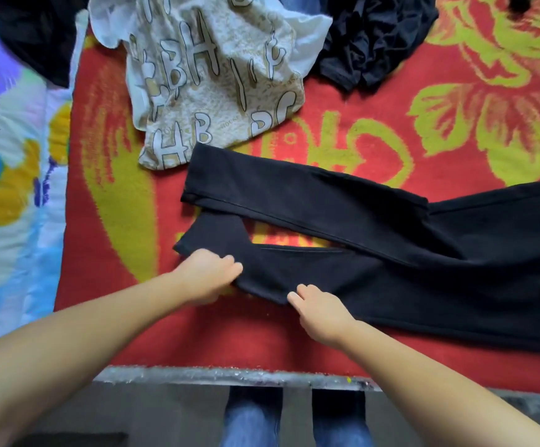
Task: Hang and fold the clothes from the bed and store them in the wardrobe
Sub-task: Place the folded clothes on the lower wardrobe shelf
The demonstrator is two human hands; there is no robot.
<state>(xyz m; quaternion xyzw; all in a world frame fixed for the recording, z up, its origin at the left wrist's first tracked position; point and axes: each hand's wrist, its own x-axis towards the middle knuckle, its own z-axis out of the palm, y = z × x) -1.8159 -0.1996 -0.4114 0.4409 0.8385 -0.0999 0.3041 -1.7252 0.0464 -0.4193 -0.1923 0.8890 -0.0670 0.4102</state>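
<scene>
- I see the black trousers (375, 240) lying flat on the red blanket (375, 108) of the bed, legs splayed apart towards my left.
- My left hand (205, 275) has its fingers (230, 262) curled round the near leg's edge close to the hem; my right hand (321, 312) pinches the same edge further along, I think, though the fabric hides the fingertips.
- If I lift unevenly, the near leg may land crooked on the far one, and the fold goes askew.
- The printed shirt (207, 79) touches the far hem; dragging could snag it.
</scene>
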